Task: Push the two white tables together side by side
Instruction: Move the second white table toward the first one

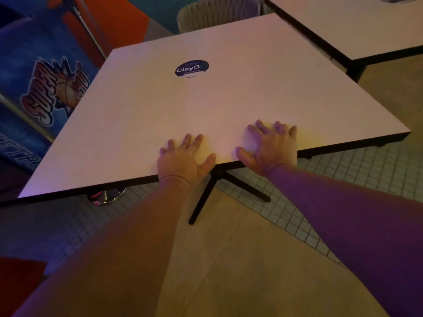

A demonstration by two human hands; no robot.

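A square white table [142, 115] with a black edge and a round dark sticker [191, 68] fills the middle of the view. My left hand [183, 159] and my right hand [272, 144] lie flat on its near edge, fingers spread, thumbs hooked at the rim. A second white table [357, 26] stands at the far right. Its near-left edge runs close along the first table's far-right edge, with a narrow dark gap between them. The first table's black cross foot [206, 197] shows below the near edge.
A pale slatted chair [217, 14] stands behind the first table. An arcade cabinet with basketball artwork [52, 88] lines the left side. A chrome round base [106, 196] sits on the tiled floor under the near-left edge. Open floor lies at the right.
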